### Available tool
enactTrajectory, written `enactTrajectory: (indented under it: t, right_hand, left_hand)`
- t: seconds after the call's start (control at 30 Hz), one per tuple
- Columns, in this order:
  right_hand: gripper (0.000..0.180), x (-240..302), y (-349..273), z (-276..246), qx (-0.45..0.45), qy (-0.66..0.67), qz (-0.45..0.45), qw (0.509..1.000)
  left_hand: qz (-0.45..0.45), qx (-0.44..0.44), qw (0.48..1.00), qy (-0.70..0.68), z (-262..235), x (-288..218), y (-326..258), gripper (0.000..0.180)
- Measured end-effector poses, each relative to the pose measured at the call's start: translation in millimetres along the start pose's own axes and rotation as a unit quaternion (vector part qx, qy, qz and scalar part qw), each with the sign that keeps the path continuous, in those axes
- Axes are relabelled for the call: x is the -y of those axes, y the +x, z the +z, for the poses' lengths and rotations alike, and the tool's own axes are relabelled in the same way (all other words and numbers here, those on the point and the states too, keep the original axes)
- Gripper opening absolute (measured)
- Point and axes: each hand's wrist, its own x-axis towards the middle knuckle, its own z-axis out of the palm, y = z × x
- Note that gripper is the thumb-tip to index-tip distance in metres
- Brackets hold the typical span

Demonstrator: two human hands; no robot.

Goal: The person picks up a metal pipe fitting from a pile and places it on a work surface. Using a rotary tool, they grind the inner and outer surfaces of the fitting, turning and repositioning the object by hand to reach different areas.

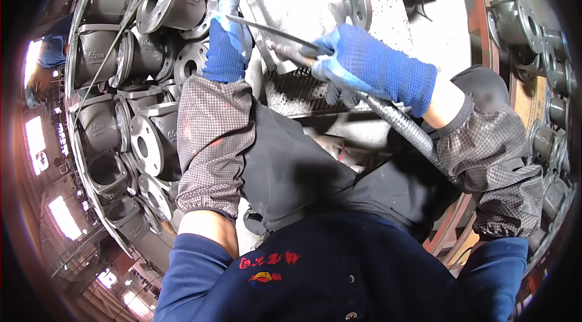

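A grey metal pipe casting (297, 10) with a round flange lies on a metal grating in front of me. My right hand (357, 58), in a blue knitted glove, is closed round a hand tool; a thick silver-wrapped hose (400, 122) runs back from it beside my forearm. From this hand a thin dark rod (273, 31) reaches left across the casting. The rod's far end meets my left hand (229, 37), gloved alike, which appears to pinch it under the thumb while another finger points away from me. The left palm is beside the casting's near-left flange.
Several grey flanged castings (100, 122) are stacked in a rack on the left, close to my left arm. More castings (515, 22) stand on the right beside a rusty red frame (479, 19). The grating (388, 13) extends under the work. Another person's arm (48, 58) shows at far left.
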Motion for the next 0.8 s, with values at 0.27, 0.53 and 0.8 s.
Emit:
enactTrajectory:
  t: [0.27,0.53,0.8]
  right_hand:
    - [0.047,7,-53,-53,-0.139,0.231,0.017,0.963]
    - [0.045,-73,-72,-82,-0.209,0.482,-0.024,0.85]
    - [0.04,-84,-91,-93,-0.313,0.426,0.039,0.848]
  left_hand:
    - [0.241,0.144,0.899,0.337,-12,-3,-8,0.044]
    - [-0.008,0.054,0.982,0.183,56,-28,-14,0.048]
    - [0.164,0.222,0.792,0.544,102,-28,-38,0.078]
